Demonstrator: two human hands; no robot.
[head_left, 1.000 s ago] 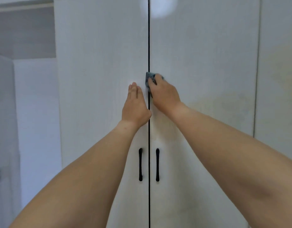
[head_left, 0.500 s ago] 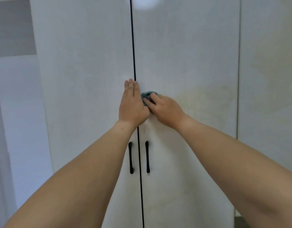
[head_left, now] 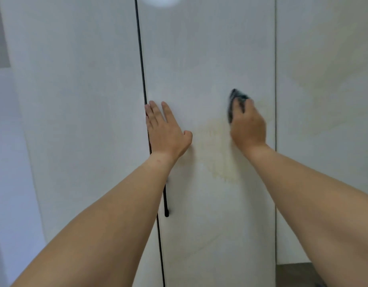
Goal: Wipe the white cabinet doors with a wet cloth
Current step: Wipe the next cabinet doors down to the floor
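Two tall white cabinet doors fill the view, split by a dark vertical gap: the left door (head_left: pixel 79 121) and the right door (head_left: pixel 199 59). My left hand (head_left: pixel 165 131) lies flat with straight fingers on the right door, just right of the gap. My right hand (head_left: pixel 248 125) presses a dark grey-blue cloth (head_left: pixel 234 100) against the right door near its right edge; only the cloth's top and left side show past my fingers. A yellowish patch (head_left: pixel 218 150) marks the door between my hands.
A black door handle (head_left: pixel 166 206) shows below my left forearm, partly hidden. Another white panel (head_left: pixel 324 100) stands to the right past a thin seam. A pale wall (head_left: pixel 7 162) lies at the left, and dark floor (head_left: pixel 293 274) shows at the bottom right.
My right hand has swept the cloth rightward from beside the centre gap to near the right door's right edge. My left hand now lies on the right door. The view has shifted right.
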